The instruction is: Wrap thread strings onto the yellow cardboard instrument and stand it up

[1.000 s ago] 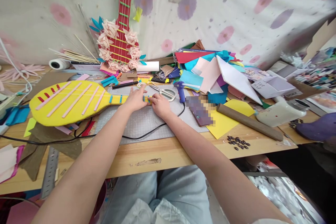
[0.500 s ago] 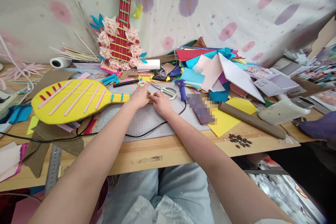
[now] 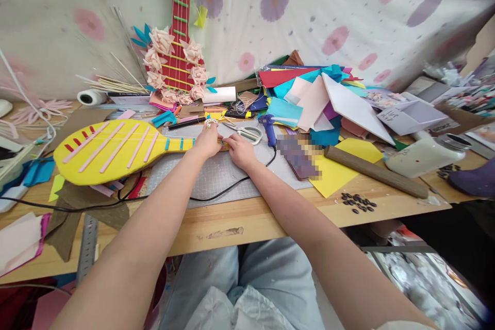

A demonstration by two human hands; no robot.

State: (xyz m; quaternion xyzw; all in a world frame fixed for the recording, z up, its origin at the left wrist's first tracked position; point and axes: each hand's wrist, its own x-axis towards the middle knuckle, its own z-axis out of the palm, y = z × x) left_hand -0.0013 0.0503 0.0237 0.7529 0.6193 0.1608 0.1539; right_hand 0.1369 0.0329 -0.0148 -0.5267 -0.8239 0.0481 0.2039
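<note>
– What lies before you?
– A matt yellow, oval-bodied, guitar-shaped piece (image 3: 126,152), flat on the pale wooden desk (image 3: 266,209) to your left, its slim neck (image 3: 174,144) reaching over a grey gridded cutting mat (image 3: 220,178); you can count five pale-pink strips (image 3: 119,147), four short red strips (image 3: 75,141), and three blue bars (image 3: 181,143) left of your hands
– And your fingers?
– Your left hand (image 3: 209,142) bends over the neck, your right hand (image 3: 241,150) touches near its end; both sets of fingers are curled, nearly together, but whether they grip I cannot tell
– Nearby?
– One purple plastic glue gun (image 3: 271,137), and glossy black ovals (image 3: 358,200) too crowded to count
</note>
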